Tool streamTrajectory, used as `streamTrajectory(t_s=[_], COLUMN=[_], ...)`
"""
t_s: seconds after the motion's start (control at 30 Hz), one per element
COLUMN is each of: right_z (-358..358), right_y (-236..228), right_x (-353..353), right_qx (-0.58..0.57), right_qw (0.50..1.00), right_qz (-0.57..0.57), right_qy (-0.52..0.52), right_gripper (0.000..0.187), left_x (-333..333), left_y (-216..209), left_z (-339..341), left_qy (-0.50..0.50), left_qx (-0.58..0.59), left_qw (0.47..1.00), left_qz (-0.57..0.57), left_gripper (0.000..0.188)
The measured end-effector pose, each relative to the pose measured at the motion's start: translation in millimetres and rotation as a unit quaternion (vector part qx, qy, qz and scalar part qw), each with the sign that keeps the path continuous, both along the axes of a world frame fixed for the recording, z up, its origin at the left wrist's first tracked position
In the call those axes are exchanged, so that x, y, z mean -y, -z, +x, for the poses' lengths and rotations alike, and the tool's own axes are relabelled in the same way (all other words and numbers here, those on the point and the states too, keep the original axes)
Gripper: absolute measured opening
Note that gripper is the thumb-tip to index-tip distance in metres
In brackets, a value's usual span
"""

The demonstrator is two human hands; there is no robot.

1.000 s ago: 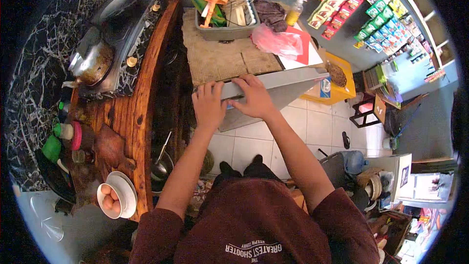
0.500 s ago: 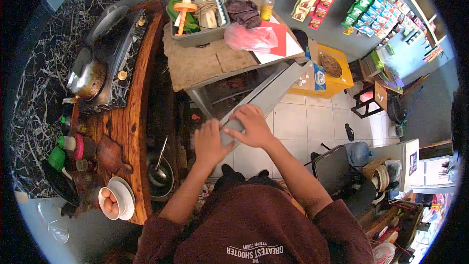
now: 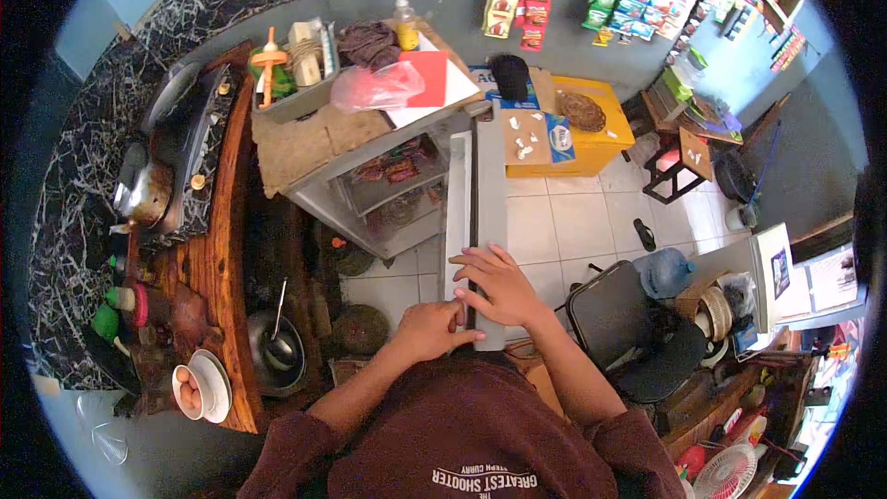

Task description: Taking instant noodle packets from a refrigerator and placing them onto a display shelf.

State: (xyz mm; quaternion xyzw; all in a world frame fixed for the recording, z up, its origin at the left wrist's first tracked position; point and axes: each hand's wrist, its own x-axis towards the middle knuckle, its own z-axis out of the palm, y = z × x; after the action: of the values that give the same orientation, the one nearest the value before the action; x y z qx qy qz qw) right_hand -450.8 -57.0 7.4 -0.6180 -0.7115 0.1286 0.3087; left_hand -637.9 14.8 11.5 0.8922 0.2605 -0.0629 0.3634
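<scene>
A small grey refrigerator (image 3: 314,187) stands ahead of me with its door (image 3: 492,187) swung out toward my body. Inside, red packets (image 3: 399,164) lie on a shelf. My left hand (image 3: 432,329) is closed around the door's near end, fingers curled at its inner edge. Just ahead of it, my right hand (image 3: 497,286) lies on the door's top edge with its fingers stretched out across it. Brown cardboard (image 3: 305,143) covers the refrigerator's top, under a grey bin (image 3: 300,97), a pink plastic bag (image 3: 379,88) and a pump bottle (image 3: 405,20).
On the left, a wooden counter (image 3: 217,277) holds a stove (image 3: 189,162), a kettle (image 3: 146,192) and a bowl of eggs (image 3: 188,395). A wok (image 3: 277,351) with a ladle sits below it. To the right stand a black chair (image 3: 610,310), a water jug (image 3: 665,273) and a yellow box (image 3: 601,143).
The refrigerator door has swung wider, toward me and to the right, showing the packets inside. Both hands have moved nearer my body with it. My right fingers have stretched out.
</scene>
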Motion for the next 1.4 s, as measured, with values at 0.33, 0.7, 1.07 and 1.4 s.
streamTrajectory(t_s=[0.33,0.7,1.07,1.4], right_z=[102,159,145,33], right_y=[-24,-25,126,332], right_x=[73,74,49,-87], right_qx=[-0.009,0.070,0.155,-0.123], right_qw=[0.990,0.962,0.826,0.945], right_qz=[-0.123,-0.055,0.374,0.147], right_qy=[0.066,0.259,0.393,0.263], right_gripper=[0.020,0.007,0.015,0.011], left_x=[20,-23,-122,-337], left_y=[13,70,300,536], left_z=[22,9,20,14], left_qy=[-0.098,-0.191,-0.177,-0.360], left_qx=[0.036,0.000,-0.044,0.307], left_qw=[0.994,0.981,0.970,0.881], left_qz=[0.007,-0.039,-0.162,-0.019], left_gripper=[0.042,0.032,0.033,0.029])
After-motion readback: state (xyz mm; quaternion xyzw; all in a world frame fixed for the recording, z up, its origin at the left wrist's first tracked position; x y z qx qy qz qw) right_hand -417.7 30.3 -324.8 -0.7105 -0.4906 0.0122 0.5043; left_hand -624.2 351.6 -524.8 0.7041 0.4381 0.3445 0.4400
